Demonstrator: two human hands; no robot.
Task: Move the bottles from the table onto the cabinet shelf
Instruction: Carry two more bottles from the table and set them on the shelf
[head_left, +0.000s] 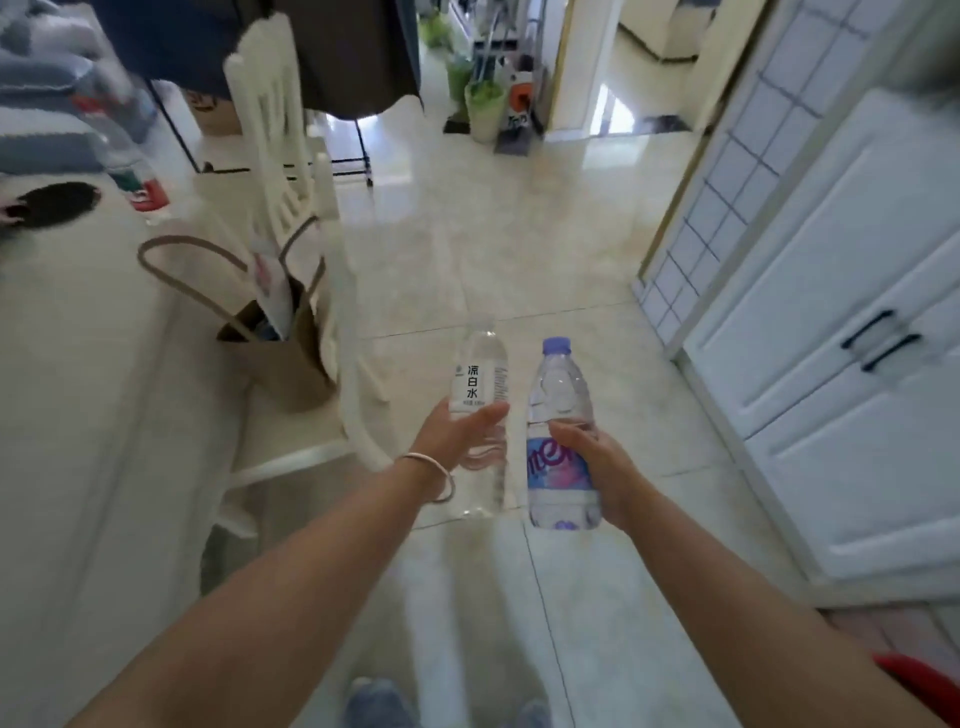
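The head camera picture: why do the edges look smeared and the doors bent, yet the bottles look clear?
Head view: the wide lens bows the white cabinet doors; motion blur smears the white wooden chair; window glare shines on the glossy tiled floor; the clear white-labelled bottle and purple-capped bottle stay sharp.

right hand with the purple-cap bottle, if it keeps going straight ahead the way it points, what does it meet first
Nothing nearby: ahead of the right hand and its purple-cap bottle lies open floor. The white cabinet stands off to its right, though depth is uncertain.
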